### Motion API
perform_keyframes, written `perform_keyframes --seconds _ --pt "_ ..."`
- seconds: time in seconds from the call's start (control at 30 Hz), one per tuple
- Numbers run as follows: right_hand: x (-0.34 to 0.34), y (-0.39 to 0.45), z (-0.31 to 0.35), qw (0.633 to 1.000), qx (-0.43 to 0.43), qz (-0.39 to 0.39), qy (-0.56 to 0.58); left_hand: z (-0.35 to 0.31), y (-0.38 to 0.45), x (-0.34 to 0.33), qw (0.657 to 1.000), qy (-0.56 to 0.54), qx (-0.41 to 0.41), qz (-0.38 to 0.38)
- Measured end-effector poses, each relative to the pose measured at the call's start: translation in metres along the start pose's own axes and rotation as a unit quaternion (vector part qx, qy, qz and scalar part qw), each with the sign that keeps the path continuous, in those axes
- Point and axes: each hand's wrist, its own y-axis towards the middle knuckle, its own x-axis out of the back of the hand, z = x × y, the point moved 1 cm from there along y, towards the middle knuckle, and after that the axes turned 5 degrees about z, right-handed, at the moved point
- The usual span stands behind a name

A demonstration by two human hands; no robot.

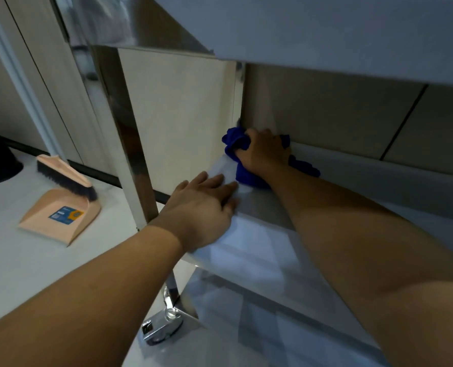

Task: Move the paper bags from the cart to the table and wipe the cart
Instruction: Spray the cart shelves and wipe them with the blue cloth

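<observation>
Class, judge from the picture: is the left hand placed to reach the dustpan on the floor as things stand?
Probably yes. The left hand rests open on the cart shelf, holding nothing, and bare floor lies between it and the dustpan; only the cart leg stands nearby.

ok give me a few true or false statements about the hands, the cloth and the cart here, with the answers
1. The right hand grips a blue cloth on the cart shelf. True.
2. The left hand holds a paper bag. False: it rests flat, fingers straight, on the shelf's near edge and holds nothing.
3. The cloth is at the far corner of the shelf, by the cart's upright post. True.
4. The brush lies on the cart's shelf. False: it sits in the dustpan on the floor to the left of the cart.
5. The cloth is red. False: it is blue.
</observation>
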Motion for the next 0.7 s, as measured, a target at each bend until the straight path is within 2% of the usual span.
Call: perform_keyframes --seconds 0.07,0.17,0.27,0.37,0.53,0.7 --pt "0.004 -0.007 -0.012 1.0 -0.003 0.005 -0.006 -0.01 0.002 0.004 1.0 0.012 0.022 0.009" --pt "0.013 -0.018 -0.035 0.997 -0.067 0.014 -0.017 -0.042 0.007 0.009 0.997 0.063 0.051 -0.01" --pt "0.029 -0.033 -0.062 0.993 -0.107 0.016 -0.04 -0.09 0.013 -0.003 0.999 0.041 0.009 -0.022" --pt "0.043 -0.045 -0.102 0.991 -0.128 0.006 -0.043 -0.143 0.018 -0.019 0.997 0.02 -0.047 -0.066" --pt "0.071 -0.069 -0.18 0.984 -0.176 -0.016 -0.031 -0.224 0.033 -0.03 0.997 0.003 -0.076 -0.002" --pt "0.104 -0.102 -0.265 0.972 -0.23 -0.044 -0.022 -0.288 0.039 -0.046 0.994 0.02 -0.108 0.019"
